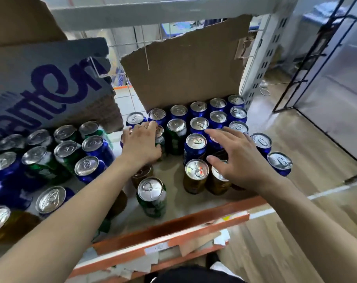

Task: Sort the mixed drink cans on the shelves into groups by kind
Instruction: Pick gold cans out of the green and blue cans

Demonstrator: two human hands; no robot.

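Note:
Silver-topped drink cans stand on a shelf board point(173, 168). A block of blue cans point(198, 108) fills the back right. My left hand point(142, 145) reaches in and grips a green can point(160, 139) beside another green can point(176, 137). My right hand point(237, 160) hovers with fingers spread over a gold can point(217, 181), holding nothing. Next to it stand a second gold can point(196, 176) and a blue can point(195, 145). A lone green can point(152, 198) stands near the front. Another gold can point(142, 173) is partly hidden under my left forearm.
Mixed blue, green and gold cans point(67, 149) crowd the left side. A torn cardboard sheet point(185, 64) stands behind the blue block, and a box with purple lettering point(47, 82) hangs over the left cans. The orange shelf edge point(173, 227) runs along the front; a grey upright point(261, 52) is at right.

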